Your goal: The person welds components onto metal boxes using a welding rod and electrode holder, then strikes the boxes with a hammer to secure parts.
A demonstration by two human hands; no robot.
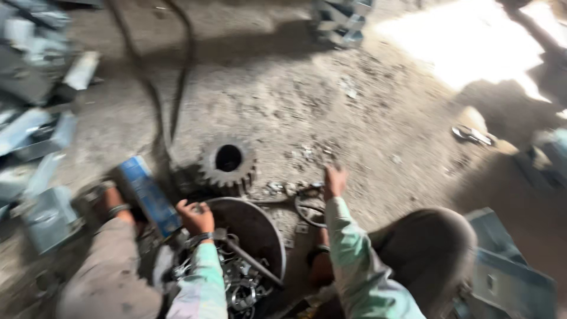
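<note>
from the head view, the person sits low on a dusty concrete floor, both arms in pale green sleeves. the left hand sits at the 10 o'clock rim of a dark round metal pan, fingers curled in tight around something small that is too blurred to name. the pan holds a heap of shiny metal rings and scraps, and a dark rod lies slanting across it. the right hand is stretched out at 2 o'clock from the pan, fingers bent and resting on the floor among small loose bits, just beside a thin wire ring; whether it pinches anything, i cannot tell. at 12 o'clock from the pan, just behind it, lies a toothed gear with a round hole through its middle. at 9 o'clock a blue box-shaped thing stands tilted, close to the left hand, and beside it another person's hand with a bangle on the wrist rests low. a dark cable runs off toward 12 o'clock. grey metal blocks are piled along the 9 o'clock edge, and more lie at 4 o'clock. a bright patch of sun falls at 1 o'clock.
</note>
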